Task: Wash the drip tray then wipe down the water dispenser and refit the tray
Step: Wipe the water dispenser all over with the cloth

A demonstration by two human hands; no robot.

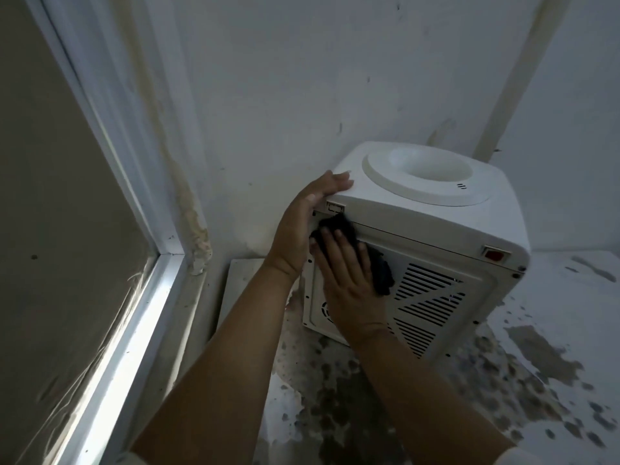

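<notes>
While the right hand (349, 280) presses a dark cloth (355, 243) flat-fingered against the dispenser (419, 209) back panel, the left hand (312, 216), fingers straight, steadies its top corner; wiping looks underway, tray not visible, so refitting seems left

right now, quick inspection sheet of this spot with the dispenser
surface: white counter, blotched with dark stains
job's things: water dispenser, vented rear panel facing the camera, no bottle on top; dark cloth on that panel; drip tray not seen
clutter: pale flat board beside the dispenser
grippers: left hand flat on the dispenser's top corner; right hand pressing the cloth flat
cables: nothing seen
surroundings: stained white wall; window frame on the left
</notes>
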